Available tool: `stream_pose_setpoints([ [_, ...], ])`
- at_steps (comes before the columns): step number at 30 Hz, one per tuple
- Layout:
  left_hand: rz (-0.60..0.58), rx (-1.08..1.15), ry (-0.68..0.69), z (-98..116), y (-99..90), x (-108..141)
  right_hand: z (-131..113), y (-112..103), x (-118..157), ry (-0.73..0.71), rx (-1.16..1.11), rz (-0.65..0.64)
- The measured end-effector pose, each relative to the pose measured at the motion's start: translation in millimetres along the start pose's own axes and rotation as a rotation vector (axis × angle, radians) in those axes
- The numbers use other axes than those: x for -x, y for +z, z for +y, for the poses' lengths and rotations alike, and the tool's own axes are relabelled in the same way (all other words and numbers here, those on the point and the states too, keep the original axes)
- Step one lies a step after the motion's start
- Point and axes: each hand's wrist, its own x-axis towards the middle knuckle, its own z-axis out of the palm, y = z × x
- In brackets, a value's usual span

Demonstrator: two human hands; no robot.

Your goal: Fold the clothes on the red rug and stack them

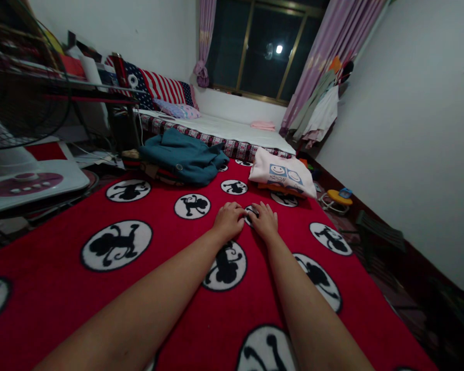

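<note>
Both of my arms reach forward over a red blanket (166,237) printed with black monkeys in white circles. My left hand (229,220) rests palm down on it, fingers a little apart, holding nothing. Close beside it on the right, my right hand (264,220) also lies on the blanket with its fingers spread and nothing held. Beyond my right hand sits a pale pink garment (282,174) with smiley-face prints, on top of something orange. A teal garment or bag (183,156) lies crumpled farther off to the left.
At the left are a fan (23,180) and a cluttered desk (100,95). Behind the blanket is a bed (224,126) with striped cushions, below a dark window (268,49). Clothes (320,116) hang at the right, above a yellow stool (338,198).
</note>
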Motion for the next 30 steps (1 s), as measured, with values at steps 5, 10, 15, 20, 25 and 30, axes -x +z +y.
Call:
stream_pose_setpoints([
  [5, -0.001, 0.003, 0.0, 0.2, -0.2, 0.1, 0.0, 0.0, 0.2, -0.006, -0.004, 0.004],
  [10, -0.005, 0.001, 0.001, -0.4, 0.1, 0.3, 0.5, 0.5, -0.5, -0.007, 0.008, 0.0],
  [15, -0.005, 0.006, 0.01, -1.5, 0.7, -0.3, 0.8, 1.5, -0.4, -0.01, 0.001, 0.007],
  [20, 0.001, 0.017, 0.01, -1.5, 0.3, 0.3, 0.9, 1.3, -0.5, -0.011, 0.003, 0.008],
  [25, -0.001, 0.014, 0.009, -0.3, -1.1, 1.1, 1.0, 1.1, -1.4, -0.003, -0.005, -0.004],
  [30, 0.002, 0.009, 0.008, 0.4, -1.4, 0.6, 0.7, 1.1, -1.5, -0.005, 0.004, -0.001],
])
